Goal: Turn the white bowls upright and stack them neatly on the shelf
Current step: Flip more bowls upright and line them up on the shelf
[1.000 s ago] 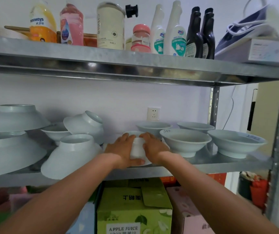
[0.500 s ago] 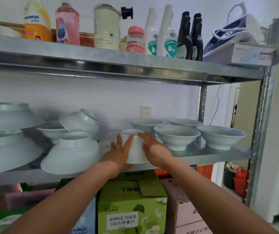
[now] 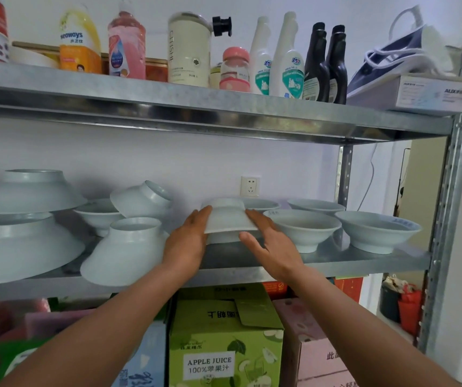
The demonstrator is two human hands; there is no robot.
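A grey metal shelf (image 3: 363,263) spans the view, with an upper shelf (image 3: 168,101) above it crowded with cleaning bottles (image 3: 288,60) and a boxed steam iron (image 3: 397,54) at its right end.

At the left end of the middle shelf two very large white bowls lie upside down, one (image 3: 26,191) resting on top of the other (image 3: 20,247). Just right of them, at the front edge, a medium bowl (image 3: 126,250) is also upside down and leans slightly. Behind it a smaller bowl (image 3: 140,199) lies tipped on its side, resting on an upright bowl (image 3: 97,216).

Toward the right end, four upright bowls sit in two rows: two in front (image 3: 302,229) (image 3: 377,230) and two behind (image 3: 316,206) (image 3: 263,205).

In the middle of the shelf, a small white bowl (image 3: 228,219) is held upside down, foot ring on top, raised off the shelf surface. The left hand (image 3: 188,241) presses flat against its left side with straight fingers. The right hand (image 3: 274,244) presses its right side, fingers straight, thumb reaching under the rim.

Below the shelf stands a green apple juice carton (image 3: 224,344). A wall socket (image 3: 249,185) shows behind the held bowl.
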